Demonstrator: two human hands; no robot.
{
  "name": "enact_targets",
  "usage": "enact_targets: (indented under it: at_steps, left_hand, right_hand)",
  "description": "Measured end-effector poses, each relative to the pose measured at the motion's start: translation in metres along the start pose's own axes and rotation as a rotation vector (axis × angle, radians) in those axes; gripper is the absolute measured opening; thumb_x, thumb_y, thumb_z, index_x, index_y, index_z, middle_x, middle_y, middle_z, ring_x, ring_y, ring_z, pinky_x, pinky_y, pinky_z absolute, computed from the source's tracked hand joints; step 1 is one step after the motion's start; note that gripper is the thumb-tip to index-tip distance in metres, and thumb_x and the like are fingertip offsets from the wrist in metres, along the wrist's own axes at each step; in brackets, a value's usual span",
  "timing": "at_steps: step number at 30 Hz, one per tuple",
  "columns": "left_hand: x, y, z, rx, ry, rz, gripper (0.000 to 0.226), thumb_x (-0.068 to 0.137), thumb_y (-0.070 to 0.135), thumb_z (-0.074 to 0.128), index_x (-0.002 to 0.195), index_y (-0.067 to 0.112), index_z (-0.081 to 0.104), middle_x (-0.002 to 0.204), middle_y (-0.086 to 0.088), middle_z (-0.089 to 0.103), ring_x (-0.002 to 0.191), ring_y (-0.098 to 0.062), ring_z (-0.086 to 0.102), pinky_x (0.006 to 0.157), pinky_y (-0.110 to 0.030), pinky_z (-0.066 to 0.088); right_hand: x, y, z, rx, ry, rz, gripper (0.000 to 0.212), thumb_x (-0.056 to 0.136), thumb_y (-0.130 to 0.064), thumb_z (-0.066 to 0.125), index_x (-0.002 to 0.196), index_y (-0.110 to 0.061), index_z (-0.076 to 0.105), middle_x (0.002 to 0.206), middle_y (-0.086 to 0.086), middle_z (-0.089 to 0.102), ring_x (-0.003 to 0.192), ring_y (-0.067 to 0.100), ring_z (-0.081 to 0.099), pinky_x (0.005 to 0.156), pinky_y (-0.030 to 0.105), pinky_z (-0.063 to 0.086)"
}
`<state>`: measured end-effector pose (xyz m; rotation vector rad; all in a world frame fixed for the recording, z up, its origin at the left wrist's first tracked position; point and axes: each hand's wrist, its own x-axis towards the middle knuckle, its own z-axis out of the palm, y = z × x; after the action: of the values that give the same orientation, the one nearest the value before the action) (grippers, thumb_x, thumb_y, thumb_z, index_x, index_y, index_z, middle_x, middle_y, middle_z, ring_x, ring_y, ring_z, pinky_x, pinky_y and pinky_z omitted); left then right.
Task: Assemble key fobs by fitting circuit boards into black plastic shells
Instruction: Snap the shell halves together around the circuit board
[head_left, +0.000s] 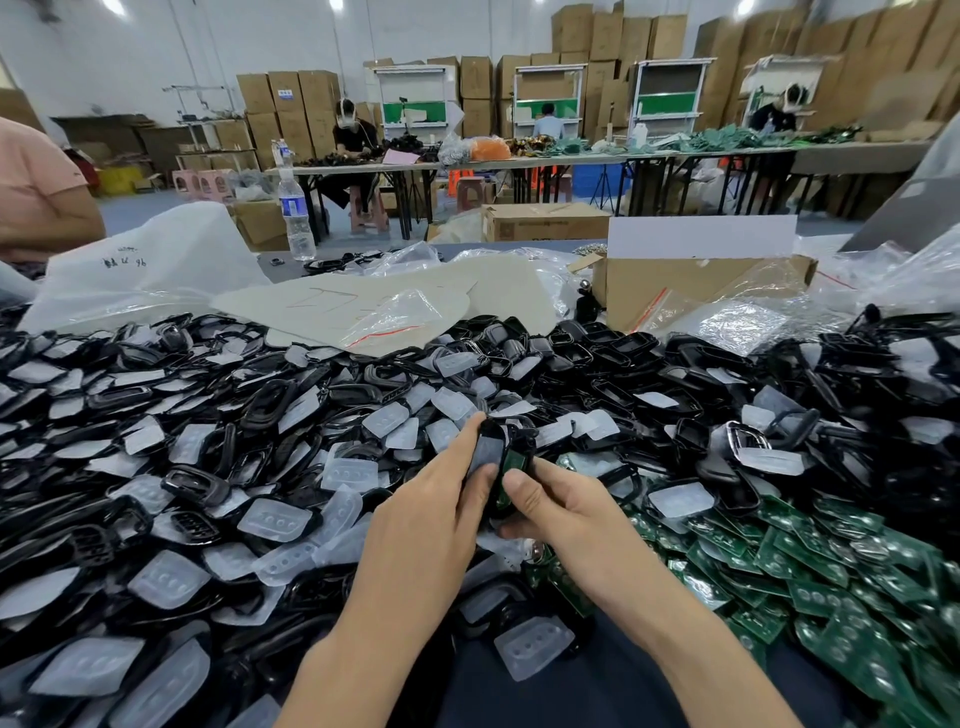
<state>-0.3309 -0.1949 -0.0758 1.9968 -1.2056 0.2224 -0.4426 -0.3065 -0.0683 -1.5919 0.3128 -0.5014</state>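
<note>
Up at mid-view, over the heaped tabletop (498, 248), one fob is in the making. A black shell (488, 447) is gripped by the left hand (441, 504): the thumb is pressed on its pale face, a fingertip is hooked over its far end, and the other fingers are curled behind it. A green circuit board (513, 461) is pinched in the right hand (566, 514), with the thumb laid flat on top of it. Most of the board is hidden by that thumb and by the shell's edge.

The relation that matters now is that the board lies immediately to the right of the shell, edge against edge as far as can be made out. Both long axes point away from the body and lean slightly to the right, so the two parts are judged roughly parallel already. Whether the board has entered the shell's cavity cannot be told.

A short sideways press towards the left looks to be what is called for, driven by the right hand while the shell is braced.

Supplies are split by side. The loose shells (208, 415) are spread left and ahead, nearer the left hand. The spare boards (831, 561) are piled to the right, nearer the right hand.
</note>
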Motion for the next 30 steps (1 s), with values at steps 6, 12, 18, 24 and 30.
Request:
enact_targets:
  at_steps: [6, 12, 18, 24, 30]
  left_hand:
    - [-0.005, 0.008, -0.004, -0.020, -0.145, 0.023, 0.057, 0.093, 0.059, 0.011, 0.151, 0.059, 0.011, 0.113, 0.017, 0.060, 0.094, -0.017, 0.064, 0.081, -0.041, 0.053]
    - [-0.005, 0.011, -0.010, -0.064, -0.191, 0.040, 0.051, 0.097, 0.060, 0.014, 0.146, 0.067, 0.001, 0.136, 0.037, 0.036, 0.114, -0.002, 0.055, 0.096, -0.036, 0.051]
    - [-0.006, 0.013, -0.008, -0.038, -0.221, 0.062, 0.057, 0.092, 0.056, 0.011, 0.148, 0.063, 0.003, 0.117, 0.024, 0.045, 0.100, -0.004, 0.055, 0.085, -0.036, 0.052]
    - [-0.004, 0.012, -0.005, -0.140, -0.103, 0.077, 0.041, 0.100, 0.059, 0.026, 0.140, 0.052, 0.035, 0.121, 0.029, 0.049, 0.104, 0.002, 0.058, 0.079, -0.030, 0.055]
    - [-0.003, 0.012, 0.002, -0.255, -0.015, 0.058, 0.027, 0.095, 0.058, 0.045, 0.121, 0.050, 0.049, 0.115, 0.025, 0.057, 0.103, 0.000, 0.061, 0.076, -0.017, 0.051]
  right_hand:
    - [0.002, 0.002, 0.003, 0.021, 0.042, 0.006, 0.041, 0.087, -0.043, 0.059, 0.110, -0.011, 0.071, 0.104, 0.004, 0.077, 0.098, 0.018, 0.073, 0.086, 0.029, 0.059]
    - [0.004, 0.003, 0.003, 0.062, 0.079, 0.013, 0.035, 0.082, -0.042, 0.065, 0.109, -0.019, 0.072, 0.103, 0.001, 0.078, 0.098, 0.017, 0.074, 0.087, 0.030, 0.060]
    - [0.004, 0.003, 0.002, 0.101, 0.118, 0.042, 0.036, 0.083, -0.046, 0.068, 0.109, -0.022, 0.075, 0.105, 0.003, 0.078, 0.103, 0.021, 0.074, 0.097, 0.040, 0.056]
    - [0.005, -0.004, 0.002, 0.380, 0.163, 0.083, 0.050, 0.080, -0.043, 0.072, 0.110, -0.003, 0.073, 0.109, 0.018, 0.075, 0.099, 0.032, 0.071, 0.092, 0.043, 0.057]
    - [0.004, -0.010, 0.001, 0.583, 0.141, 0.114, 0.053, 0.083, -0.043, 0.069, 0.113, 0.000, 0.073, 0.115, 0.022, 0.073, 0.111, 0.035, 0.070, 0.088, 0.034, 0.059]
